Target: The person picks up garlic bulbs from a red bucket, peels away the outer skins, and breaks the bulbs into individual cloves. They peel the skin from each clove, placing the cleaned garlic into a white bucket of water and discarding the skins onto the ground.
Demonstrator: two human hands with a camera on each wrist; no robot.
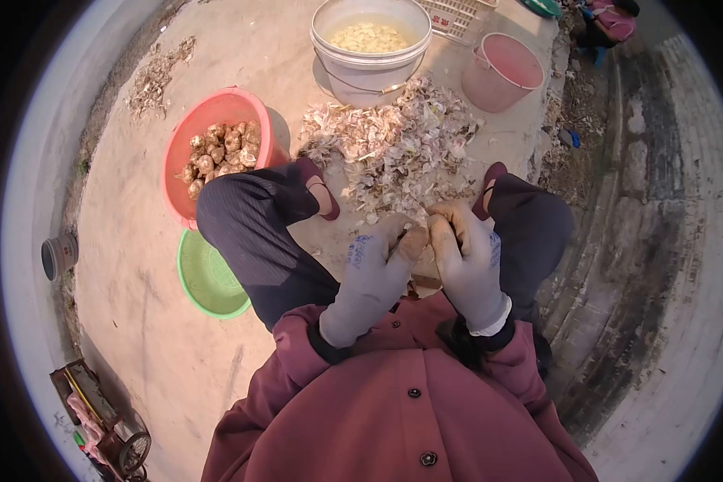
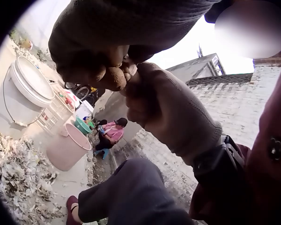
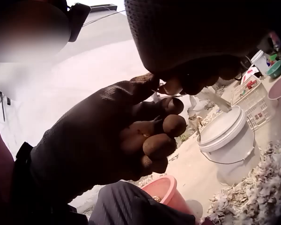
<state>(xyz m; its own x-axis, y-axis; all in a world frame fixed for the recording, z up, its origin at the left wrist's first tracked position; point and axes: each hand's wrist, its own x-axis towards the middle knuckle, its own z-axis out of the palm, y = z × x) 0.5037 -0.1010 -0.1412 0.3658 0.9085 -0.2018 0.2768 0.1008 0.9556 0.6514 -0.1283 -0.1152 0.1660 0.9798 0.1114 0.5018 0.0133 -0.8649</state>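
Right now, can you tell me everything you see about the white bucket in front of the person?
The white bucket looks like plastic, round, with a thick rolled rim and a thin wire handle hanging down its side. It stands upright on the pale ground, with no lid, and holds pale yellowish peeled cloves in what seems to be water. A heap of dry white skins lies against its base. A pink bucket stands beside it, apart. No hand touches it.

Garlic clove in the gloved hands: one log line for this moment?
left hand: pinches garlic clove | right hand: pinches same clove | white bucket: peeled cloves | skins pile: ahead
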